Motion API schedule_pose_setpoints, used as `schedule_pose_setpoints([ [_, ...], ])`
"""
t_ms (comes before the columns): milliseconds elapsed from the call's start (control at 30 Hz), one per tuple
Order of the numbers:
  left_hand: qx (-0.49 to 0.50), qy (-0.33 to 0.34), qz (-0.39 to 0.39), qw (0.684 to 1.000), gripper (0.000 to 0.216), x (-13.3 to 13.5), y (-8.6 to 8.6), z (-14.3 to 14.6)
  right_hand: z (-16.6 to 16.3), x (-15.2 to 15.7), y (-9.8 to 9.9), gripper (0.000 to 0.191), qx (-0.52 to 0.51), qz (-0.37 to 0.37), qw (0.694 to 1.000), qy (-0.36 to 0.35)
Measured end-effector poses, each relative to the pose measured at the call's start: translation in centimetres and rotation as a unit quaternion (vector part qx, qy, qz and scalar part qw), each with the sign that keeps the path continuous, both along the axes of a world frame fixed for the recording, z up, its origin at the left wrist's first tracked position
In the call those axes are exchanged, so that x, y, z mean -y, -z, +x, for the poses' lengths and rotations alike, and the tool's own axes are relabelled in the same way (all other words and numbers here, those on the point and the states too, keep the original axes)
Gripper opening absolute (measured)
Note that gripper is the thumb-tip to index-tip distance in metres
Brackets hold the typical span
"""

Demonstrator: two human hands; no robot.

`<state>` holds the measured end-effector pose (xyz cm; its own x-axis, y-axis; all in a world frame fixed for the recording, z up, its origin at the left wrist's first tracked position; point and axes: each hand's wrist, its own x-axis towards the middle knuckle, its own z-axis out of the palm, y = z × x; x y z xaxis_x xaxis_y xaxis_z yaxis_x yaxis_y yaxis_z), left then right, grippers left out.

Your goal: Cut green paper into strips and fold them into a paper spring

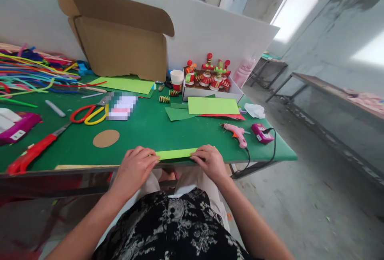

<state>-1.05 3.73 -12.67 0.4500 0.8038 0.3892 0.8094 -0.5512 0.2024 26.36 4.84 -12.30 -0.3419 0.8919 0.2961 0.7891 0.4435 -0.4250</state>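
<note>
A narrow lime-green paper strip (177, 154) stretches between my two hands at the front edge of the green table (150, 132). My left hand (139, 164) pinches its left end, thumb and fingers pressed together. At the other end, my right hand (210, 161) grips the strip the same way. Just beyond my left hand lies an oval piece of brown cardboard (106, 138). A pink glue gun (237, 133) rests to the right of my right hand, its cord running over the table edge.
Red-handled scissors (36, 150), red-and-yellow scissors (90, 114) and heaped pipe cleaners (36, 72) are on the left. Green paper sheets (213, 106), a box of red figures (187, 94) and a paper cup (176, 78) stand behind. A purple power socket (261, 134) sits right.
</note>
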Motion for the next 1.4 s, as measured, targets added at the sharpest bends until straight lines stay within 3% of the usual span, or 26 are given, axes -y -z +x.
schedule_pose_setpoints([
  [233, 0.113, -0.015, -0.113, 0.987, 0.036, -1.2, 0.4, -2.1, 3.9, -0.7, -0.2, 0.013, -0.103, -0.054, 0.993, 0.037],
  [433, 0.167, -0.073, -0.148, 0.972, 0.043, -1.6, 0.5, -3.0, 4.7, -0.6, 0.0, 0.016, -0.132, -0.033, 0.986, 0.093],
  [733, 0.181, -0.095, -0.121, 0.971, 0.039, -1.0, 0.6, -3.1, 5.2, -0.5, -0.2, 0.022, -0.15, -0.047, 0.985, 0.073],
  [1000, 0.177, -0.114, -0.065, 0.975, 0.033, -0.7, 0.3, -2.2, 4.6, -0.5, 0.0, 0.036, -0.118, -0.013, 0.984, 0.131],
  [1400, 0.136, -0.145, -0.105, 0.975, 0.042, -0.8, 0.0, -1.8, 4.3, -0.7, -0.2, 0.04, -0.067, -0.009, 0.987, 0.146],
])
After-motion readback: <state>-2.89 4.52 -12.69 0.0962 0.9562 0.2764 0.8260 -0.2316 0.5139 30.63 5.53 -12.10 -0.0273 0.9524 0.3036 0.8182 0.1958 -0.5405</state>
